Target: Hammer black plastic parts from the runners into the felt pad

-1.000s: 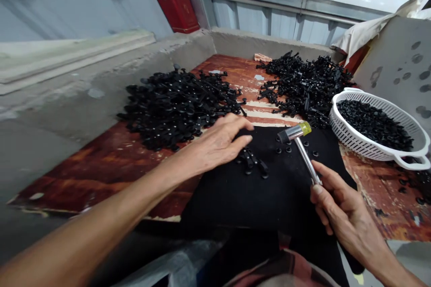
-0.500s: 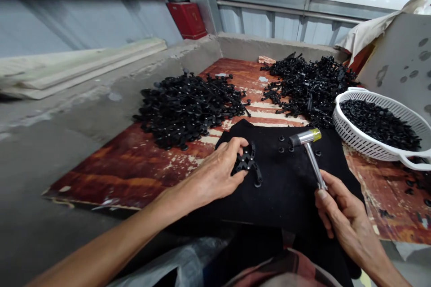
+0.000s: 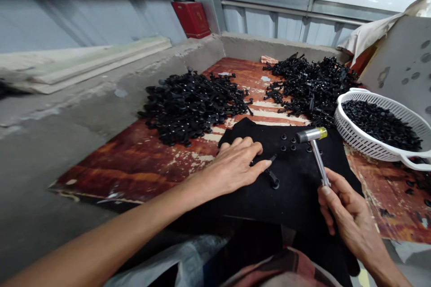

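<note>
My left hand rests palm down with its fingers bent and thumb stretched out over a black part on the cloth; the fingers hide most of it, so I cannot tell whether they are closed on it. Two of its arms poke out right of my thumb. My right hand is clamped around the handle of the hammer, its head ahead of my fist. Between my hands runs a stretch of cloth, giving sideways room, and the cloth's front edge lies just nearer me than my left hand. Left of that hand, the board reaches to its slanting outer edge, near a concrete ledge. Ahead of my left hand, a heap limits reach; a second heap sits farther off, ahead of my right. The cloth looks soft and matte, the board reddish, streaked and flaking. The hammer has a shiny metal shaft, one dark face and one yellow. Small round black studs dot the cloth beyond my thumb. Right of the hammer stands a slotted white plastic basket of small black pieces.
</note>
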The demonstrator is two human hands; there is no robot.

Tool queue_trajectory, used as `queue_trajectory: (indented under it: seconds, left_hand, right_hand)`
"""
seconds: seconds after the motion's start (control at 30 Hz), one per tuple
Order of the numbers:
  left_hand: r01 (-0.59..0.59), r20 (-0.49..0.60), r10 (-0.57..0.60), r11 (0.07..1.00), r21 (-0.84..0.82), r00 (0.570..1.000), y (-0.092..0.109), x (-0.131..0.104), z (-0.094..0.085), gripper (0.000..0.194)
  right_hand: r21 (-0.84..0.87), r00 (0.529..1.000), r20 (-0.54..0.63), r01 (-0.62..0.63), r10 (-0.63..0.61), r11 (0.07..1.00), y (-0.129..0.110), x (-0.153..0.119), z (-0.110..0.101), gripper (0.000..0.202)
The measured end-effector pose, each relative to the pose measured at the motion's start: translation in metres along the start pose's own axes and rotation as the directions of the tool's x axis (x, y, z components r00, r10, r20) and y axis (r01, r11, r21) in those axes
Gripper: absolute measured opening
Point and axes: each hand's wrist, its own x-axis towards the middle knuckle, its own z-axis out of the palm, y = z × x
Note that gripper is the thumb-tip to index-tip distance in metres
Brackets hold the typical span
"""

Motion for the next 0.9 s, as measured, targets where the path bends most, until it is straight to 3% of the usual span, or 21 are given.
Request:
queue_trajectory:
  seconds: [0.07,0.17,0.37,0.6,0.9]
  left_hand:
    - [-0.044,-0.016,0.046,0.993,0.111,0.999,0.009,0.003,0.005,0.028]
    - [-0.103,-0.051,0.110,0.986,0.129,0.993,0.012,0.008,0.012,0.024]
    - [-0.157,-0.075,0.152,0.986,-0.054,0.985,0.002,0.019,0.011,0.020]
    - [-0.099,0.031,0.113,0.952,-0.290,0.993,0.008,0.031,-0.002,0.021]
    - [-0.048,0.067,0.077,0.930,-0.365,0.995,0.005,0.039,0.001,0.024]
  right_hand:
    - [0.008,1.000,-0.007,-0.005,0.005,1.000,0.000,0.000,0.000,0.047]
    - [0.019,1.000,-0.014,0.000,0.000,1.000,0.000,-0.001,0.001,0.046]
    - [0.051,1.000,-0.012,-0.005,0.005,0.999,0.002,-0.001,0.002,0.044]
    - [0.084,0.999,-0.022,-0.021,0.023,0.996,-0.002,-0.003,0.003,0.040]
    - [0.091,0.999,-0.032,-0.020,0.023,0.996,-0.001,-0.002,0.004,0.040]
